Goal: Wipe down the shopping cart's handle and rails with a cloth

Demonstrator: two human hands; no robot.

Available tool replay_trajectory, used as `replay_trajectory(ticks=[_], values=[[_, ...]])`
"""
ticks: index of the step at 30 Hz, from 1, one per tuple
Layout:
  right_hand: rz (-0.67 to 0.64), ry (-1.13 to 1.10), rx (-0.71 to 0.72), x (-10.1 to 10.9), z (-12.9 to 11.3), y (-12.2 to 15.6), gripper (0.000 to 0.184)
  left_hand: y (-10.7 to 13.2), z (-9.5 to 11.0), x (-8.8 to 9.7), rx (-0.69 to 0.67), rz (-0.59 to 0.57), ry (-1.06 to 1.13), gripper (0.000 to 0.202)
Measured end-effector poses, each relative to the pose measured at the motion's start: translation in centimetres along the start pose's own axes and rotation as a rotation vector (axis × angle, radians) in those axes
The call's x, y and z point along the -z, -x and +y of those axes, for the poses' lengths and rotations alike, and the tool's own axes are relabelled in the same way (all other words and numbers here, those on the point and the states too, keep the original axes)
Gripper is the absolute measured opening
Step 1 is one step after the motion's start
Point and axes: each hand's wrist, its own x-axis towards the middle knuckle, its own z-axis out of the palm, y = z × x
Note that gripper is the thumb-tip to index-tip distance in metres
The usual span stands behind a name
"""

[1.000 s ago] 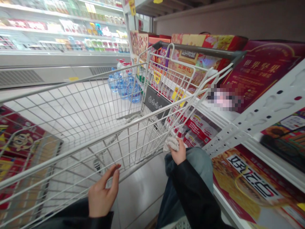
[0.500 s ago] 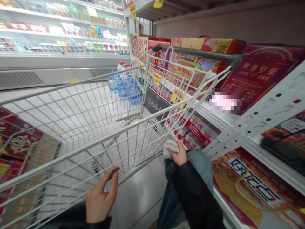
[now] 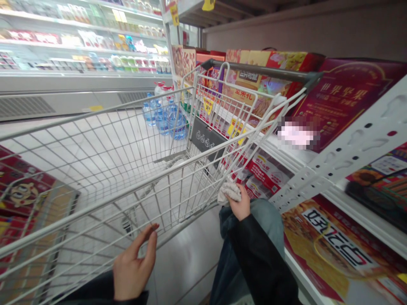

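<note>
Red cartons (image 3: 23, 192) sit on a low base at the floor's left edge, seen through the bars of a wire shopping cart (image 3: 144, 181) that slants across the pale tiled floor (image 3: 187, 258). Low and left of centre, the left hand (image 3: 135, 264) hovers just beside the cart's near side, its grip loose: thumb and forefinger stand a little apart with nothing visible between them, and whether any finger touches the wire I cannot tell. Farther back, blue-tinted water jugs (image 3: 176, 123) stand on the floor by the far corner of the shelving. Right of centre, a crumpled pale cloth (image 3: 229, 191) is at the cart's lower rear corner; its owner's right hand (image 3: 241, 203) has its grip closed on it, above a denim knee (image 3: 265, 218). Whether the cloth presses on the lower rail is unclear. The step in hand looks like working the cloth at that corner, and a further move there would call for a firm pinch and clearance between wire and knee. At the right, a maroon gift box (image 3: 343, 99) stands on the shelf near its front edge, with a biscuit box (image 3: 340, 241) below.
</note>
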Motion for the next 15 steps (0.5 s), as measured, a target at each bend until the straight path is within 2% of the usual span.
replay_trajectory(ticks=[3, 9, 15], values=[[-0.012, -0.007, 0.007, 0.0, -0.1, 0.3, 0.039, 0.1, -0.1, -0.1, 0.002, -0.012, -0.003, 0.034], [0.051, -0.003, 0.087, 1.4, -2.0, -2.4, 0.042, 0.1, -0.5, -0.2, -0.019, 0.007, -0.006, 0.034], [-0.023, -0.011, 0.014, -0.1, 0.5, 0.1, 0.04, 0.0, -0.6, -0.3, -0.032, 0.003, 0.008, 0.034]])
